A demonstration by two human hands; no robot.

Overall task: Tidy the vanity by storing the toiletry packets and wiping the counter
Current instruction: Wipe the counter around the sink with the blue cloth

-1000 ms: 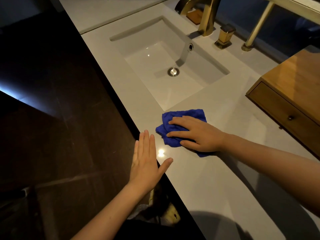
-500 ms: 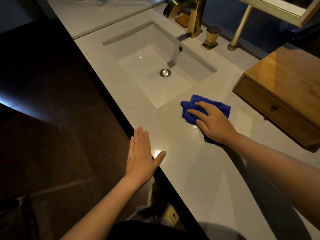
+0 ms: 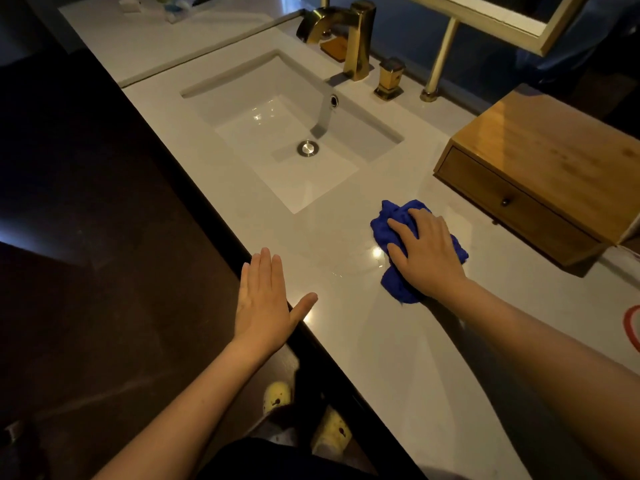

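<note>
My right hand presses a crumpled blue cloth flat against the white counter, to the right of the sink and in front of the wooden drawer box. Its fingers lie spread over the cloth. My left hand rests flat and open at the counter's front edge, holding nothing. The drawer of the wooden box is closed. No toiletry packets show near my hands; a few small items lie far off at the counter's top left.
A gold faucet and a gold handle stand behind the sink. A mirror stand pole rises next to them. A red-rimmed object shows at the right edge. Dark floor lies to the left.
My right hand has slid the blue cloth rightwards along the counter, away from the sink's corner toward the wooden box. My left hand has stayed at the front edge.
</note>
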